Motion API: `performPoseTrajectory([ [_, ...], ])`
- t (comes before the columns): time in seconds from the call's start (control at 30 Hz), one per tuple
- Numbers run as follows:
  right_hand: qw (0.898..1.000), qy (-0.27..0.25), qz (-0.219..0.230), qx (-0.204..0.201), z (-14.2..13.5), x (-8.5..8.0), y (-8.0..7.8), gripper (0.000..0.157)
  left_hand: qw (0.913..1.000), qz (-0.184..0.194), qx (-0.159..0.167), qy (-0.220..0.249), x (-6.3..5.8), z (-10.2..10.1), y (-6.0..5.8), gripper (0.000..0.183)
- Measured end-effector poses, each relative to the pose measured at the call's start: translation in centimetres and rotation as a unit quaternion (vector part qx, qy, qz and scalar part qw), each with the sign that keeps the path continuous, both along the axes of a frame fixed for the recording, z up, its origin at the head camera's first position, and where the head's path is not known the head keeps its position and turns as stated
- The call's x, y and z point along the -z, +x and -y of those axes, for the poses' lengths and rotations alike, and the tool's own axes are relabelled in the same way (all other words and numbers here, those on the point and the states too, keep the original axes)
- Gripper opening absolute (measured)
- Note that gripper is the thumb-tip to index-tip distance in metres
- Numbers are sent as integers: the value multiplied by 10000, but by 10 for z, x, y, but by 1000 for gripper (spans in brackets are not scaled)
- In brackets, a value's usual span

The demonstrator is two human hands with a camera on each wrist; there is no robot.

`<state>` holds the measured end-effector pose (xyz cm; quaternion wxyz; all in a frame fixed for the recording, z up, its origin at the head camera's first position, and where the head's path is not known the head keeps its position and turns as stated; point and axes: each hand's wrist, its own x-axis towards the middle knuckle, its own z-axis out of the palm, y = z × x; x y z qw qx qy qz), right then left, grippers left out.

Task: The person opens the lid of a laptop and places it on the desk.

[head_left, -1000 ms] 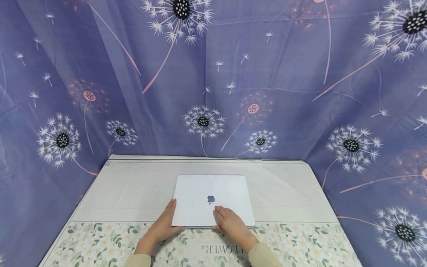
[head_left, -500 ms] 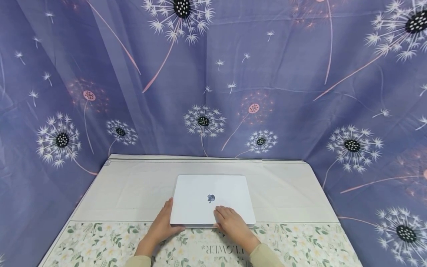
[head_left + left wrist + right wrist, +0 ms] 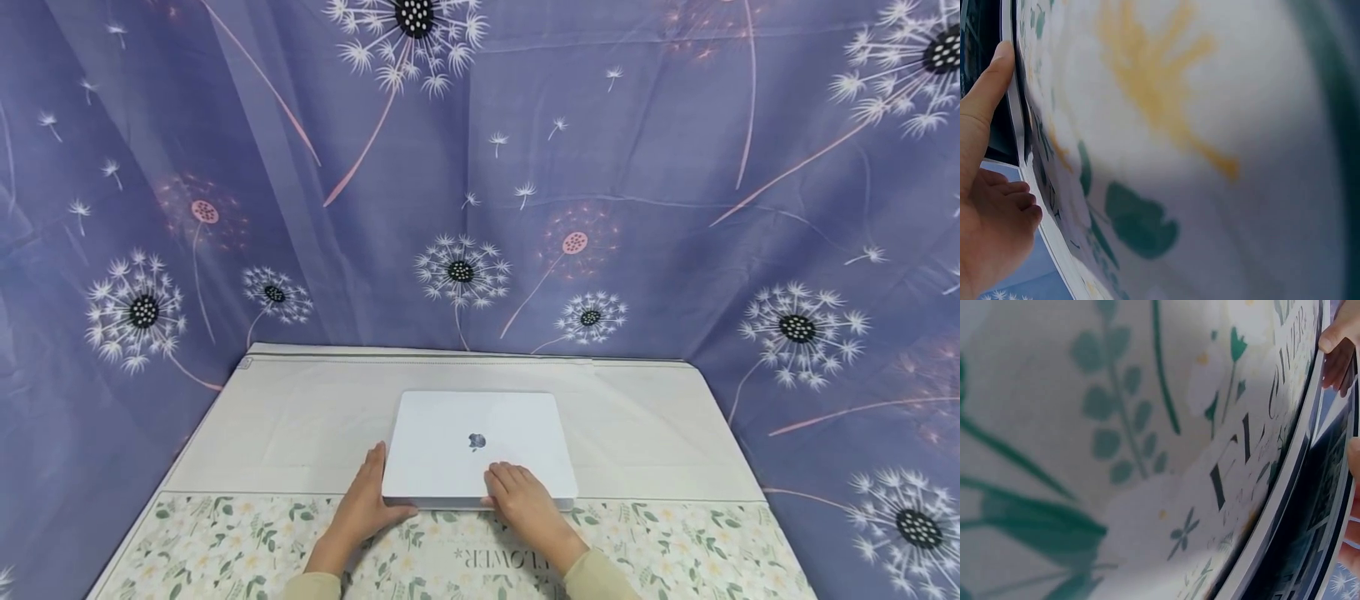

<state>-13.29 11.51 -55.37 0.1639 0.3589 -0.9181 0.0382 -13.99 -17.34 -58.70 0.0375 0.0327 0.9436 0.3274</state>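
A silver laptop [image 3: 438, 433] with a dark apple logo lies in the middle of the table. Its lid is raised slightly, and a dark gap with the keyboard [image 3: 1297, 544] shows under it in the right wrist view. My left hand [image 3: 362, 507] rests at the laptop's near left corner, fingers straight along the side. Its thumb [image 3: 996, 75] presses the front edge of the base [image 3: 1015, 103]. My right hand [image 3: 527, 508] pinches the lid's front edge right of the middle, fingers on top; the thumb is largely hidden in the head view.
The laptop stands on a cloth [image 3: 300, 433], white at the back, with a floral band [image 3: 225, 533] in front. Purple curtains [image 3: 360, 275] with dandelion prints enclose the table at the back and both sides.
The front edge of the laptop lid has risen a little from the base, opening a gap. My right hand stays on the lid's edge, and my left hand has barely moved.
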Motion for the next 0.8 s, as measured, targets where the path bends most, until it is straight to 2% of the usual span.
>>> performPoseTrajectory([
  [0.2, 9991, -322, -240, -136, 0, -3, -2, 33, 9999, 21, -121, 25, 4, 1, 1, 137],
  [0.4, 9976, -510, -427, -204, -1, -10, -7, 32, 9999, -73, -52, 63, 4, -1, 2, 124],
  [0.63, 9929, -829, -793, -303, 0, -18, -13, 33, 9997, -10, 75, 233, -2, -5, 6, 115],
  [0.8, 9860, -1206, -1070, -424, 1, -29, -19, 33, 9997, 149, 86, 166, -7, -7, 5, 119],
])
